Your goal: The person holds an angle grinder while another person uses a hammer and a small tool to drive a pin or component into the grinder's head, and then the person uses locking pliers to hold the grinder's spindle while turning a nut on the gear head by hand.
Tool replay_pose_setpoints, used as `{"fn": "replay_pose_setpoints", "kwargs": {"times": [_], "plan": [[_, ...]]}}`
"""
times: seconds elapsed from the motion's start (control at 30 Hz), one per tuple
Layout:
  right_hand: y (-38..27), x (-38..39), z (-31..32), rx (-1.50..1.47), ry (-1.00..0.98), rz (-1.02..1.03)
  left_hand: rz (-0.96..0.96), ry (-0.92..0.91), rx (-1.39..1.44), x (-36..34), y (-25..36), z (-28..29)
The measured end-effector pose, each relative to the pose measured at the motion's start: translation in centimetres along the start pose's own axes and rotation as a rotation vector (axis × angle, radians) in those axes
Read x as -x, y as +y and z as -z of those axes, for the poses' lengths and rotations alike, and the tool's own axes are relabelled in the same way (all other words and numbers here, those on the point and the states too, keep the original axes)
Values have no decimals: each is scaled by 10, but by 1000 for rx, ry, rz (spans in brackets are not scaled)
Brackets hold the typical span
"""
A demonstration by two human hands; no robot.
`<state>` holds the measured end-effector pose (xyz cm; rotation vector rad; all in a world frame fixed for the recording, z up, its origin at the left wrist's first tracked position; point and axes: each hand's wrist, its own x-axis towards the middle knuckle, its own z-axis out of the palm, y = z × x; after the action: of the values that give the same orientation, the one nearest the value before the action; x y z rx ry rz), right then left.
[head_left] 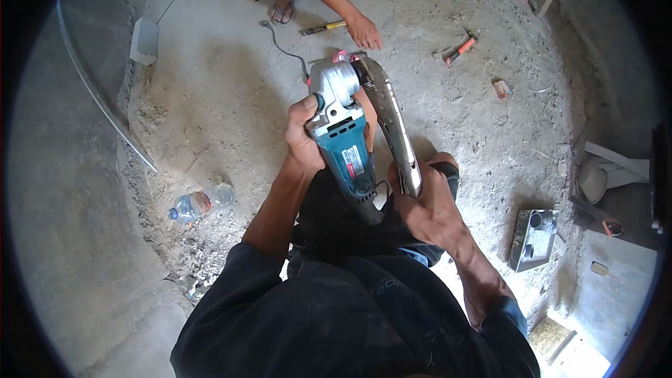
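Our left hand (302, 141) is wrapping its fingers tight around the neck of the grinder (341, 129), just behind the grey gear head, thumb lying along the near side. Our right hand (427, 206) is closing its fingers around the lower end of a long shiny wrench (392, 122), whose far end is reaching up to the right side of the grinder's head, where the disc sits; whether it is seated there we cannot tell. The grinder is tilting away from us above our lap, its blue body pointing back toward our dark shirt, its cord trailing off over the concrete floor (210, 98) beyond the head.

To do this well, we judge the left hand should be holding the grinder dead steady while the right applies slow, even pressure, keeping the wrench square so it is not slipping.

Beyond the grinder, another person's hand (364, 31) is resting on the floor beside a yellow-handled tool (323, 28). A plastic bottle (199, 204) is lying well left of the grinder.
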<state>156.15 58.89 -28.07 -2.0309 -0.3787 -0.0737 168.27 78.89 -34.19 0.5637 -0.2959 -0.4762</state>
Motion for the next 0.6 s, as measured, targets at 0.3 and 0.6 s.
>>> {"fn": "replay_pose_setpoints", "kwargs": {"times": [0.3,0.6], "plan": [[-11,-5,-5,-97,-7,-347,28,9,89,-1,-3,-8],[-7,-9,-12,-54,36,-370,19,35,-4,1,-4,-11]]}}
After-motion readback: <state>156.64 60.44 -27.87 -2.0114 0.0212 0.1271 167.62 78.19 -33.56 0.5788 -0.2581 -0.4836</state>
